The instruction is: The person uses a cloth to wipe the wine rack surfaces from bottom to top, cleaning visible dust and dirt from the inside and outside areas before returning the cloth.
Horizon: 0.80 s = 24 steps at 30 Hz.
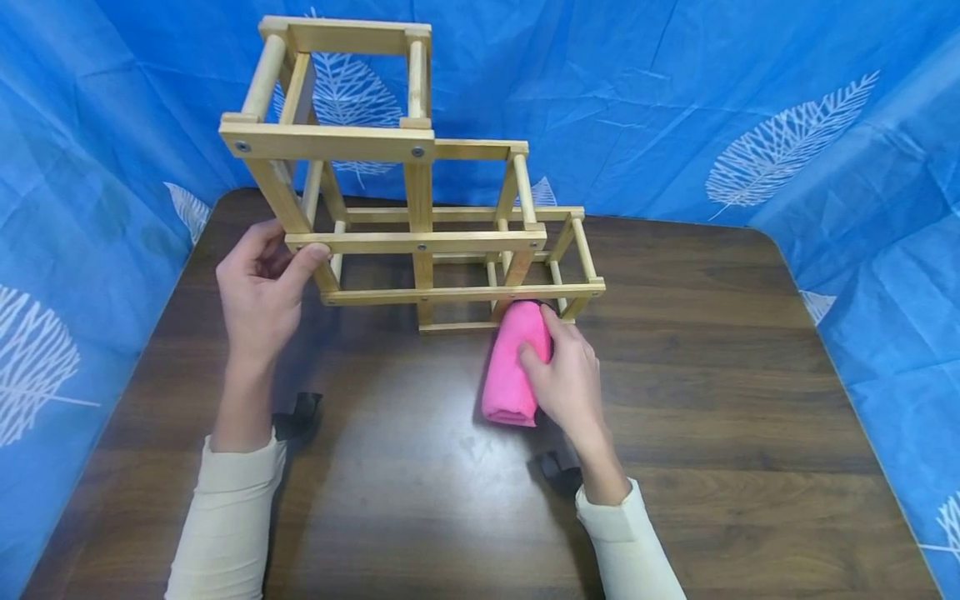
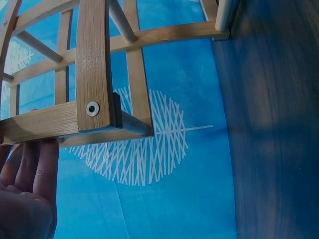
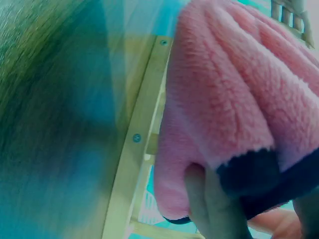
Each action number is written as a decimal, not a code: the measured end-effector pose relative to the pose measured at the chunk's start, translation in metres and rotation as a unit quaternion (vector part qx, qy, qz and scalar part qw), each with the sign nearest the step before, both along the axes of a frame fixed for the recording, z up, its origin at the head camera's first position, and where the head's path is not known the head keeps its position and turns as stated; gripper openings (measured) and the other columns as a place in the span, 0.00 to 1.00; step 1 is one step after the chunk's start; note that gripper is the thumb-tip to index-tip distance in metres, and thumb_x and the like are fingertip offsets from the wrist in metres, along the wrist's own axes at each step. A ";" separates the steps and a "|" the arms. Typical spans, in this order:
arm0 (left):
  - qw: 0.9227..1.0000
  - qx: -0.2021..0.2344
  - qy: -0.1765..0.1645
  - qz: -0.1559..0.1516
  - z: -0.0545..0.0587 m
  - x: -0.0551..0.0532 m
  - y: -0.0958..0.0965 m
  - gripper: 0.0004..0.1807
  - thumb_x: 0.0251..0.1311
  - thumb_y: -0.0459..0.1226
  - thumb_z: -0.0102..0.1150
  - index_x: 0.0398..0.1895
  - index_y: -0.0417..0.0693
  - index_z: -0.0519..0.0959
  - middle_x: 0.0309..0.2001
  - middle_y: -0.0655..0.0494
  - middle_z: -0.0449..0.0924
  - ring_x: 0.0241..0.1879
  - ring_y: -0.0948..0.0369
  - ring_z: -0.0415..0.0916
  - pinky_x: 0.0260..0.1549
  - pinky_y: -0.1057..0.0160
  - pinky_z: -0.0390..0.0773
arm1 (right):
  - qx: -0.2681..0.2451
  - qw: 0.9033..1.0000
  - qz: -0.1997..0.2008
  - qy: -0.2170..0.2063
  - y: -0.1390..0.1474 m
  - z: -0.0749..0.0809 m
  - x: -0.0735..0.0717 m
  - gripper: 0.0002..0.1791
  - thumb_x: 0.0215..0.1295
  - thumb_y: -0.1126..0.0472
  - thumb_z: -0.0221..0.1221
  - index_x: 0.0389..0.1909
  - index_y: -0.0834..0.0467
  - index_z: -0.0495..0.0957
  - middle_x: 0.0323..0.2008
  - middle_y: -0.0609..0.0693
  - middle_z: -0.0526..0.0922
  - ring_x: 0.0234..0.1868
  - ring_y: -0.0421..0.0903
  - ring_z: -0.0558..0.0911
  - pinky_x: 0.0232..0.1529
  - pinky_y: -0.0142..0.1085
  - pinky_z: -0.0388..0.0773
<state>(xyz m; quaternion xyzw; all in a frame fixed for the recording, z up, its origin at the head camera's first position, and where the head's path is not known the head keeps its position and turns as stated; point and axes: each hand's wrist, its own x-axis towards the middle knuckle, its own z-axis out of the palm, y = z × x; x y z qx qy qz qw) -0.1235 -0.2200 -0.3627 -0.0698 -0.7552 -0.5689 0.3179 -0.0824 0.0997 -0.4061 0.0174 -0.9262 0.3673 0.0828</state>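
Observation:
A stepped wooden rack (image 1: 420, 242) of slats and round dowels stands at the back left of the table. My left hand (image 1: 260, 292) grips its left side, the thumb over the end of a middle slat. In the left wrist view the fingers of that hand (image 2: 30, 194) lie under a slat of the rack (image 2: 92, 64). My right hand (image 1: 567, 367) holds a rolled pink towel (image 1: 510, 375), its far end at the rack's lowest slats on the right. The right wrist view shows the towel (image 3: 219, 89) as fluffy with a dark edge, fingers (image 3: 214, 204) pressed into it.
The brown wooden table (image 1: 712, 400) carries the rack. A blue curtain (image 1: 622, 108) with white leaf prints hangs behind it and along both sides. Dark straps (image 1: 300, 414) sit at both wrists.

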 end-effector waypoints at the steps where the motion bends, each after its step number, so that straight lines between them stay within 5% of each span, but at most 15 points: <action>1: 1.000 -0.002 0.003 -0.001 0.000 0.000 0.000 0.19 0.59 0.34 0.69 0.53 0.40 0.82 0.45 0.51 0.86 0.28 0.64 0.78 0.25 0.73 0.73 | -0.011 1.000 -0.003 0.008 0.001 0.001 0.000 0.31 0.61 0.60 0.64 0.65 0.65 0.72 0.53 0.64 0.80 0.49 0.59 0.80 0.49 0.54 0.75; 5: 1.000 0.000 0.008 -0.004 -0.002 -0.002 0.001 0.18 0.59 0.35 0.69 0.53 0.41 0.82 0.46 0.50 0.86 0.29 0.64 0.79 0.26 0.73 0.74 | -0.048 0.998 -0.013 0.027 0.005 0.002 0.003 0.32 0.59 0.63 0.66 0.65 0.65 0.72 0.41 0.63 0.82 0.33 0.53 0.79 0.36 0.46 0.76; 9: 1.000 -0.002 0.008 -0.004 -0.001 -0.003 0.002 0.18 0.59 0.36 0.69 0.53 0.41 0.82 0.46 0.50 0.86 0.29 0.64 0.79 0.25 0.73 0.73 | -0.078 0.996 -0.016 0.026 0.008 0.000 0.003 0.32 0.59 0.65 0.66 0.65 0.65 0.72 0.32 0.58 0.77 0.15 0.43 0.65 0.16 0.35 0.64; 12: 1.000 -0.001 0.008 -0.002 0.001 -0.003 0.002 0.19 0.58 0.36 0.69 0.53 0.41 0.82 0.46 0.51 0.86 0.29 0.64 0.79 0.25 0.73 0.73 | -0.096 0.995 -0.011 0.015 0.004 -0.003 0.001 0.32 0.61 0.65 0.65 0.66 0.66 0.70 0.43 0.60 0.80 0.17 0.43 0.67 0.19 0.35 0.67; 18: 1.000 0.015 0.001 0.004 0.001 -0.001 0.002 0.20 0.57 0.36 0.70 0.53 0.40 0.82 0.46 0.53 0.86 0.27 0.63 0.77 0.23 0.72 0.70 | -0.043 0.999 0.006 -0.011 -0.004 -0.012 -0.005 0.31 0.63 0.60 0.63 0.67 0.64 0.70 0.52 0.61 0.80 0.43 0.55 0.78 0.47 0.49 0.75; 24: 1.000 0.031 -0.004 0.004 -0.003 -0.002 0.000 0.21 0.56 0.35 0.71 0.53 0.38 0.81 0.45 0.53 0.86 0.28 0.63 0.78 0.24 0.71 0.71 | 0.022 1.000 0.020 -0.009 -0.003 -0.017 -0.009 0.30 0.61 0.60 0.63 0.66 0.62 0.73 0.43 0.60 0.81 0.36 0.55 0.76 0.38 0.51 0.75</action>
